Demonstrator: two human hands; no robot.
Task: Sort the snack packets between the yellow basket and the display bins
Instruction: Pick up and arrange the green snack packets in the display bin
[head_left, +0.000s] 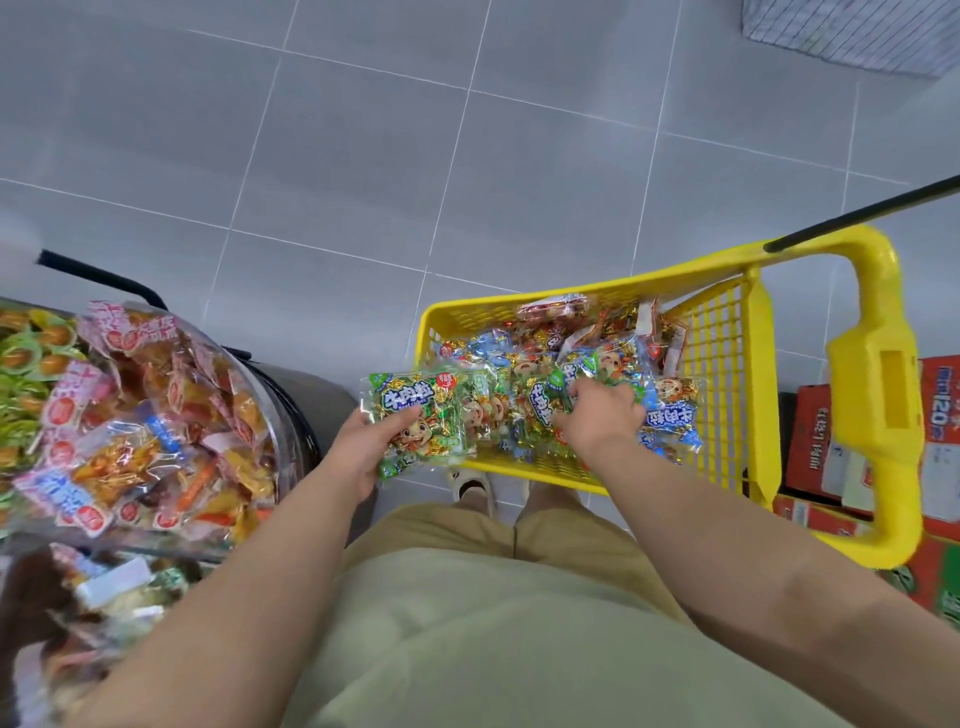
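Floor (363, 156): grey square tiles with pale grout lines, filling the upper half of the frame; a grey grid-patterned block (852, 36), cut off by the frame, sits in the upper right corner. Right edge: stacked red cardboard boxes (810, 441) with printed labels, text too blurred to read. Bottom centre: beige shorts (467, 597), and just above them one pale sandal (470, 488) on the tiles.

Your single head camera looks steeply down past your chest, close over your left hand (358, 449) and right hand (602, 415), yellow basket (727, 332) to your right, display bin (284, 415) left, floor (363, 156) ahead.
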